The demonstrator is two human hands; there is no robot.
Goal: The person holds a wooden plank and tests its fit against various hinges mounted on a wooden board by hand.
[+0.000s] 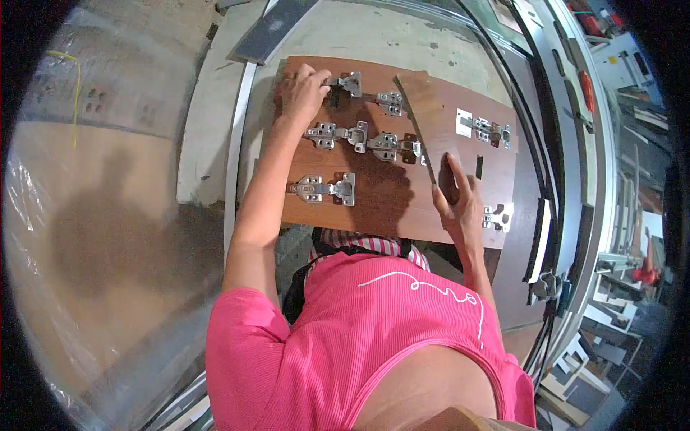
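A brown wood-grain board (pixel 388 205) lies before me with several metal cabinet hinges on it. At its far left, my left hand (pixel 305 92) has its fingers curled on the arm of a cabinet hinge (pixel 349 85); the fingertips are partly hidden. My right hand (pixel 460 201) grips the near end of a narrow wooden strip (pixel 425 108), tilted across the board, with thumb and fingers on either side. Left of the strip are another hinge (pixel 389 103), a middle-row hinge (pixel 336 134) and a near-left hinge (pixel 323 189). More hinges (pixel 484 130) lie to its right.
Beneath the board is a pale, worn work surface (pixel 208 144). A dark flat piece (pixel 277 29) lies at the back left. Black cables (pixel 528 115) and metal profiles run along the right. A plastic-covered sheet (pixel 108 215) is at the left. Farther right, another person in red (pixel 645 273) is visible.
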